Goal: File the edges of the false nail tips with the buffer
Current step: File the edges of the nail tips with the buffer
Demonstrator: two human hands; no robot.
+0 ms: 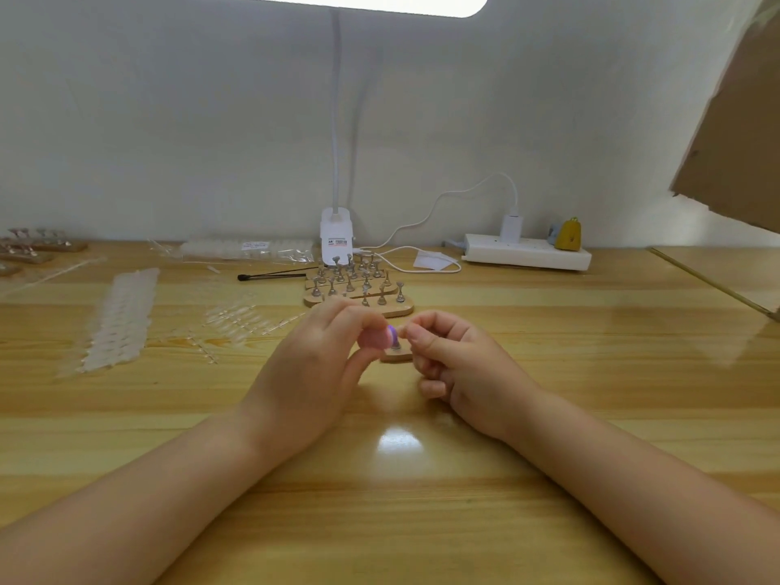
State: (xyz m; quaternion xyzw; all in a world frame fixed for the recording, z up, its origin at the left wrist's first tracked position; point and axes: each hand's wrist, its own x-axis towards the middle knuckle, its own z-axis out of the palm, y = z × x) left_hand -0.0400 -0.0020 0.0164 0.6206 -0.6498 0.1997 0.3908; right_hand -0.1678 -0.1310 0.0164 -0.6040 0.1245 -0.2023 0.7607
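Glossy wooden desk (548, 344) against white wall (169, 120); left hand's (312, 373) fingers pinching pink buffer (377, 337), right's (456, 365) curled, grip unclear.

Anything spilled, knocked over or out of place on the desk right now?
Mostly tidy. The one mess: loose clear nail tips lie scattered on the table left of the hands, unlike the neat strip beside them. The holder stands look upright.

Pink/purple buffer (377, 340), yellow-wood table (422, 479), white power strip (527, 252) & lamp clamp (336, 235).
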